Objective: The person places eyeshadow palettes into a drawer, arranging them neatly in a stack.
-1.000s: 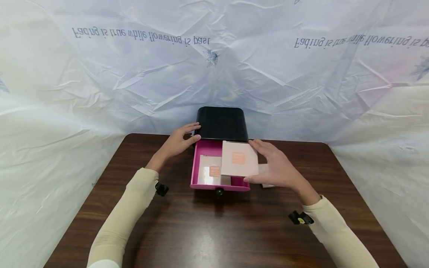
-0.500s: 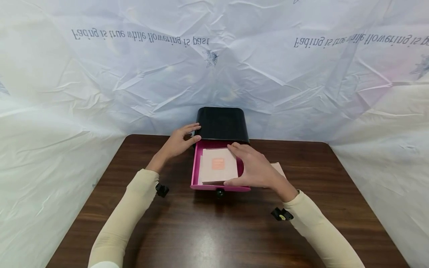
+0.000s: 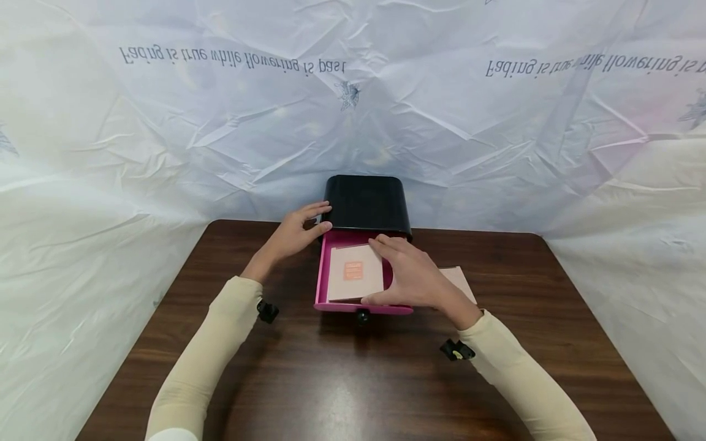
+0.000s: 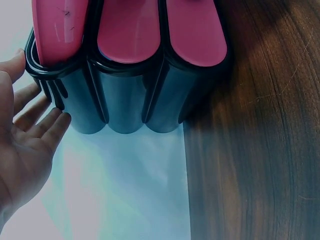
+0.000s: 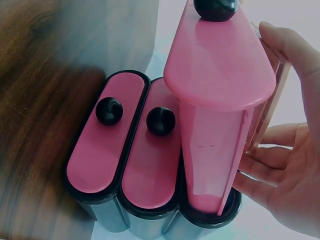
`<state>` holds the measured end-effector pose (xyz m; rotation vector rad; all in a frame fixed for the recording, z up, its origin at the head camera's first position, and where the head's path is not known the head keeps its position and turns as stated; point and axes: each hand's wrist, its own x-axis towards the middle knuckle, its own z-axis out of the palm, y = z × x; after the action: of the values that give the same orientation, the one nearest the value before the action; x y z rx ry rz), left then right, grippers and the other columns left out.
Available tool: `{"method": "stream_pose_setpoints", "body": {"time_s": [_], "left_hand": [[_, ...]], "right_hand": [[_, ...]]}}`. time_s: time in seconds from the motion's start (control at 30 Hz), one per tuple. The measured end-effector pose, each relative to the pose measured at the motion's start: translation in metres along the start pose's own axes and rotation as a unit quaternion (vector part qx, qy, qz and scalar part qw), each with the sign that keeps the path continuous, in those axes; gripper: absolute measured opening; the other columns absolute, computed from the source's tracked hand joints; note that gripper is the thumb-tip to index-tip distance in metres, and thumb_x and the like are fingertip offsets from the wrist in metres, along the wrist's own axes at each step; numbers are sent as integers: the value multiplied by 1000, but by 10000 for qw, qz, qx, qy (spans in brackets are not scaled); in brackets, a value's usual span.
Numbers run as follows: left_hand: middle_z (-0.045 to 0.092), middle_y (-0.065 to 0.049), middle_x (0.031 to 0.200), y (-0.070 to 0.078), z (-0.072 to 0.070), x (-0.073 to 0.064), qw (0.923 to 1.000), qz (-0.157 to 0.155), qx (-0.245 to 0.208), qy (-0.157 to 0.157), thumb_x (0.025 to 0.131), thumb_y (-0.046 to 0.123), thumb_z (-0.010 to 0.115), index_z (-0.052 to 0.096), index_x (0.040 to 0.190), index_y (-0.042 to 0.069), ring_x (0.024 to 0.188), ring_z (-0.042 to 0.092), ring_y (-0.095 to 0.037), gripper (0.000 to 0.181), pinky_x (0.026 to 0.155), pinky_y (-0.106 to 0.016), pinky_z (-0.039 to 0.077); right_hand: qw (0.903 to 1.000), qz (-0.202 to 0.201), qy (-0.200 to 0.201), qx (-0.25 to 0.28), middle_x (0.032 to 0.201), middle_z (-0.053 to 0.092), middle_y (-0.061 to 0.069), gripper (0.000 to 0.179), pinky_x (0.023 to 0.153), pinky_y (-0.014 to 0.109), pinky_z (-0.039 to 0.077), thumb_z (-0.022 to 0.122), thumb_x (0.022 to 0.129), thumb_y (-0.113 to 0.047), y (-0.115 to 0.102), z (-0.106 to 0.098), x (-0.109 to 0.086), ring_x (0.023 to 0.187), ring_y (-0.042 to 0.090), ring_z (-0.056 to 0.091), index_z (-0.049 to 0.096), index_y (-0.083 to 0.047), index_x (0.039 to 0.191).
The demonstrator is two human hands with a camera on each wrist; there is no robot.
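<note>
A black cabinet [image 3: 366, 202] stands at the table's back edge with its pink top drawer [image 3: 322, 269] pulled out. In that drawer lies a flat pale pink box [image 3: 339, 288] with an orange square label. My right hand [image 3: 408, 272] holds this box at its front and back edges, thumb in front and fingers behind. In the right wrist view the box [image 5: 272, 95] shows its edge between thumb and fingers, just above the drawer rim. My left hand [image 3: 295, 233] rests against the cabinet's left side, fingers fairly straight. Whatever lies under the box is hidden.
Another pale flat box [image 3: 459, 282] lies on the brown table [image 3: 342, 380] to the right, partly behind my right hand. Two lower pink drawers [image 5: 105, 142] with black knobs are closed. A white printed sheet [image 3: 353, 135] hangs behind the table.
My right hand has moved left and down with the pale pink box, bringing it from over the drawer's right side into the drawer's left part. My left hand has stayed put.
</note>
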<state>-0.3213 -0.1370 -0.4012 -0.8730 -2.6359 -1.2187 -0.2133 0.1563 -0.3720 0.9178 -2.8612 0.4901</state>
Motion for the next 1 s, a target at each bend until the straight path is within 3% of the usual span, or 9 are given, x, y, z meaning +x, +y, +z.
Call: {"method": "stream_pose_setpoints", "body": {"time_s": [1.0], "left_hand": [[44,-4,159,-1,1,1,10000,47,-68,13,102,39,63,54,149,10,147,41,-25,56,114,-50,42]], "right_hand": [[9998,106,-158,6,157,45,15,113,108,58,45,82,68,-71,-3,2,-5,141,35,46,46,-7,154]]}}
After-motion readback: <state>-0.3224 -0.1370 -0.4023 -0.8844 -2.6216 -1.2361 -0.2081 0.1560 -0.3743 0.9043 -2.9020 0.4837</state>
